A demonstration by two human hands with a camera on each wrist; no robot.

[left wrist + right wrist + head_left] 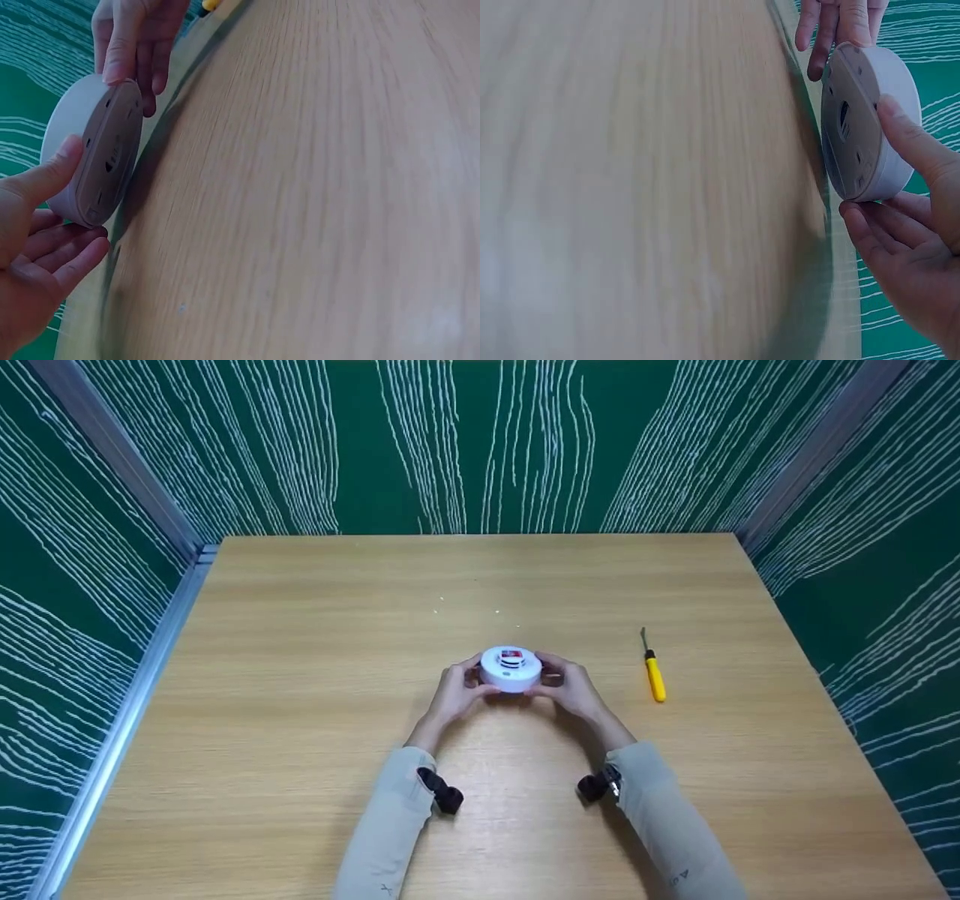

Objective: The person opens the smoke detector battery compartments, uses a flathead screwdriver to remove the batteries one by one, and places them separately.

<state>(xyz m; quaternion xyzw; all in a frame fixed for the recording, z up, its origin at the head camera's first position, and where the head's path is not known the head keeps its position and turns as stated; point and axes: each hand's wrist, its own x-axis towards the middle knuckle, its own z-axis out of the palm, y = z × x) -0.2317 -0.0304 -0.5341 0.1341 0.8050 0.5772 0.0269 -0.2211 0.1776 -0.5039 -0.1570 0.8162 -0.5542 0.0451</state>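
A round white smoke detector (511, 679) with a red label on its vented top is held between both hands, tilted slightly in the head view. My left hand (454, 690) grips its left edge, thumb at the near side and fingers behind. On the opposite edge, my right hand (574, 686) holds it the same way. In the left wrist view the detector's flat underside (112, 161) shows, with small slots and an opening. The right wrist view shows the same underside (851, 127) above the table, with the right thumb against the rim.
To the right on the wooden table (300, 660) lies a screwdriver (655, 675) with a yellow handle, its tip pointing away. A few tiny white bits (496, 612) are scattered beyond the detector. Green panels with white lines (465, 450) surround the table's back and sides.
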